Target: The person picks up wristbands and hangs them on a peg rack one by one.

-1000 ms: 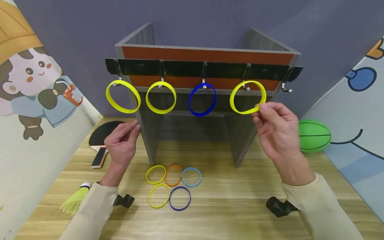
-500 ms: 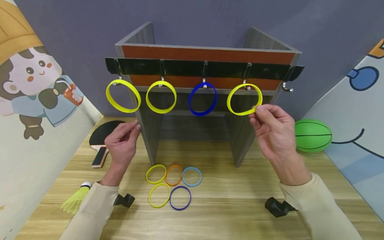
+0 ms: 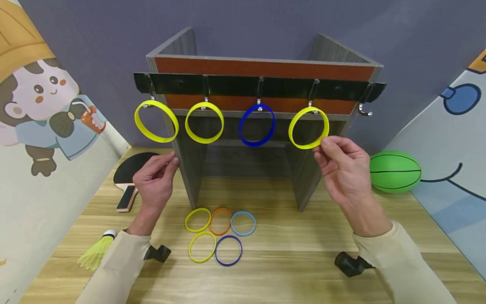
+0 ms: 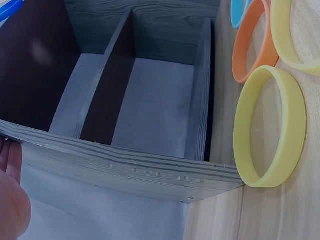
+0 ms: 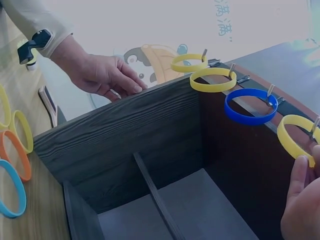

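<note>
Fingers [image 3: 343,142] of the right hand [image 3: 347,177] pinch a yellow ring [image 3: 301,146].

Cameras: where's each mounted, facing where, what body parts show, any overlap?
Head: on the head, forward and down at the hook rail; left hand, right hand, both sleeves show.
Left wrist: on that wrist, facing the grey shelf and orange ring; left hand partly at left edge.
Right wrist: on that wrist, facing across the grey shelf; left hand and sleeve, part of right hand.
Shared, head and right wrist: blue ring and held yellow ring.
</note>
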